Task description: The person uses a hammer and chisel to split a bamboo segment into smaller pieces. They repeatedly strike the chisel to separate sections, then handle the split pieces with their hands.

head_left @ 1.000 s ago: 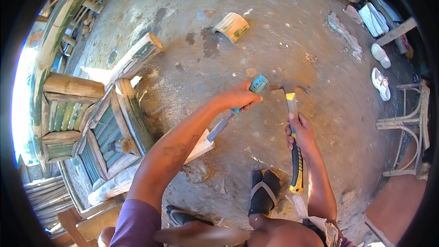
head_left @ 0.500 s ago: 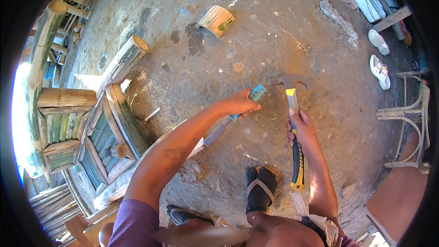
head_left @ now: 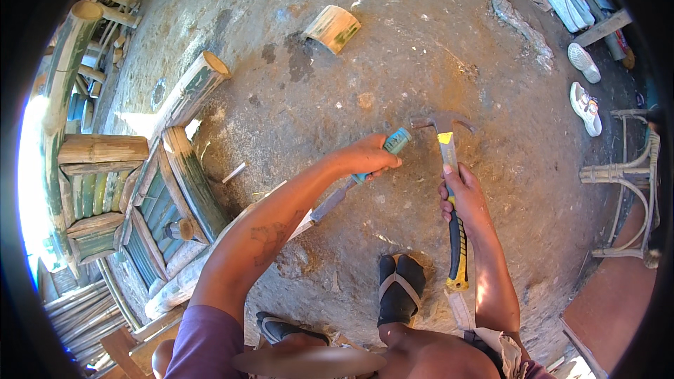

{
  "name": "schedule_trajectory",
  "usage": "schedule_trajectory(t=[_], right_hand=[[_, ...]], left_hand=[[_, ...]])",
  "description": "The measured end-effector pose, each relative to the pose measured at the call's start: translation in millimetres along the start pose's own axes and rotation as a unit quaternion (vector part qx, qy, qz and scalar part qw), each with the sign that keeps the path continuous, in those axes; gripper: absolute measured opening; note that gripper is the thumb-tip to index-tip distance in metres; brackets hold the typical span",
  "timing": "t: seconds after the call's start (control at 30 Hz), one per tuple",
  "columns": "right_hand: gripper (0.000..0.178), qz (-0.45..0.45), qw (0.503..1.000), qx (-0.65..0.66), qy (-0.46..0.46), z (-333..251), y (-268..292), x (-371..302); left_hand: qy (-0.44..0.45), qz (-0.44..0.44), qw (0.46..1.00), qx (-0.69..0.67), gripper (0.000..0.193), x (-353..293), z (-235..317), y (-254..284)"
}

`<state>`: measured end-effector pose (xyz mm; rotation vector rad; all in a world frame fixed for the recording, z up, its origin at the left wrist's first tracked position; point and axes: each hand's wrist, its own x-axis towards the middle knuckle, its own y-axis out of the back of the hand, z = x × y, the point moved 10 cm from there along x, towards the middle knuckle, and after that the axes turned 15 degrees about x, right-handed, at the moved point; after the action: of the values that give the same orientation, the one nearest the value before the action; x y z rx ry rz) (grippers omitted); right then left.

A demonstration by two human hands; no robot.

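My left hand is closed around the teal handle of a chisel. Its metal blade slants down and to the left, toward a pale strip of bamboo or wood partly hidden behind my forearm. In my right hand is a claw hammer with a black and yellow grip, held by its upper shaft. The hammer head is up, just right of the chisel's butt end, with a small gap between them. What the blade tip touches is hard to make out.
On the left stands a bamboo frame with thick posts. A cut bamboo piece lies on the dirt floor ahead. White shoes and a rattan chair are at the right. My sandalled foot is below the hands.
Both hands stay almost where they were. The hammer head has shifted very slightly up and left, a little nearer the chisel's butt end.
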<state>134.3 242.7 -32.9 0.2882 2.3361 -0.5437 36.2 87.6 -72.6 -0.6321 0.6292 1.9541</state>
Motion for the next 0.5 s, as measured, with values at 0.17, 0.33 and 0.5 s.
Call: schedule_trajectory(t=[0.17, 0.33, 0.5], right_hand=[[0.028, 0.003, 1.0, 0.002, 0.001, 0.6, 2.2, -0.9], [0.028, 0.004, 1.0, -0.005, 0.002, 0.5, 2.1, -3.0], [0.028, 0.001, 1.0, -0.024, -0.008, -3.5, 3.6, -5.8]], left_hand=[[0.017, -0.024, 0.999, 0.022, 0.022, -1.9, -0.4, -4.1], [0.018, -0.011, 0.999, 0.035, 0.022, -3.2, 1.5, -3.5], [0.013, -0.009, 0.998, 0.057, 0.022, -1.9, 1.8, -4.9]])
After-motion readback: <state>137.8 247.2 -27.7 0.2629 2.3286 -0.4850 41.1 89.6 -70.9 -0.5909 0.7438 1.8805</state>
